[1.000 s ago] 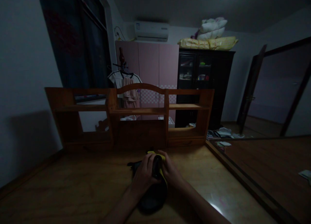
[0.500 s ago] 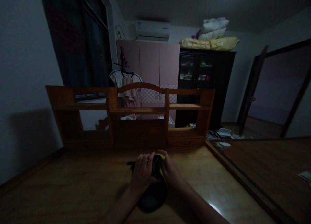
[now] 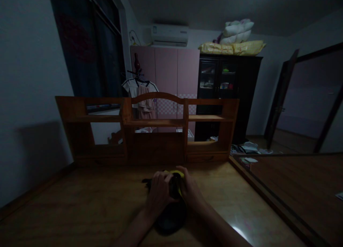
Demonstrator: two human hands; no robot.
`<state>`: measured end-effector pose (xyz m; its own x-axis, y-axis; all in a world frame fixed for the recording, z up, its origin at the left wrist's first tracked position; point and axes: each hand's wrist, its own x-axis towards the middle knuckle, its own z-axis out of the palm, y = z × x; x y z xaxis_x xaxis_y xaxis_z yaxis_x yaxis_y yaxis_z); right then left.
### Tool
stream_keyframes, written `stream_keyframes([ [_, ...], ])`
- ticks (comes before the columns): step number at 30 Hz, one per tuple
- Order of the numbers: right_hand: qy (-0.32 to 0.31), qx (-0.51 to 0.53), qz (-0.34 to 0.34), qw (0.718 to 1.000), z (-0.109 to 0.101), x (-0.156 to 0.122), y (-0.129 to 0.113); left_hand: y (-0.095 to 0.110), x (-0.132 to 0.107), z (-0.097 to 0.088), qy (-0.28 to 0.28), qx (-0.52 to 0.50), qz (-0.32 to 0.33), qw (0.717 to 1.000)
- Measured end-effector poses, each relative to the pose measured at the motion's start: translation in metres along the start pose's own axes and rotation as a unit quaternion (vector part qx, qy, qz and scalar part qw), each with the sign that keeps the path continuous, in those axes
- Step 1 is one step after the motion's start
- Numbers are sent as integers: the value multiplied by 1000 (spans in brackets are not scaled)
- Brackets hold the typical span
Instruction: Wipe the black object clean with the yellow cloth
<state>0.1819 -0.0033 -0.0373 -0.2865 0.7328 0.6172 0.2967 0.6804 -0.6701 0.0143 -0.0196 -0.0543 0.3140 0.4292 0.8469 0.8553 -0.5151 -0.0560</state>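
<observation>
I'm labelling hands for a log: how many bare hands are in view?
2: the left hand on the left side of the rounded black-and-yellow object, the right hand on its right side. Some fingers are partly hidden.

Dim light; glare (image 3: 239, 233) on the desk (image 3: 107, 200) right of the right hand (image 3: 192, 190), shadow (image 3: 41, 147) on the wall (image 3: 29, 82) left of the left hand (image 3: 159, 195).

The black-and-yellow object (image 3: 172, 215) I hold looks smooth, its material too dim to tell. From it, my smooth wooden tabletop (image 3: 107, 197) throws a glossy glare (image 3: 240, 233) at four o'clock. At twelve, the desk hutch (image 3: 158, 147) is wood, the wardrobe (image 3: 166, 72) smooth behind it. At one, yellow bags (image 3: 248, 48) resemble wrinkled plastic; at eleven, the T-shirt (image 3: 132, 88) is cloth.
</observation>
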Motion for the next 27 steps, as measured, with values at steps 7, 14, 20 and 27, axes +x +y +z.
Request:
stream_keyframes([
  [7, 6, 6, 10, 1000, 0, 0, -2, 2, 2, -5, 55, 0, 34, 998],
  [14, 15, -3, -12, 1000, 1, 2, 2, 0, 1, -4, 28, 21, 10, 999],
  [20, 24, -10, -26, 999, 3, 0, 4, 4, 4, -7, -28, 73, -15, 997],
  [27, 30, -19, -39, 999, 2, 1, 5, 1, 6, -5, -46, 61, -12, 997],
])
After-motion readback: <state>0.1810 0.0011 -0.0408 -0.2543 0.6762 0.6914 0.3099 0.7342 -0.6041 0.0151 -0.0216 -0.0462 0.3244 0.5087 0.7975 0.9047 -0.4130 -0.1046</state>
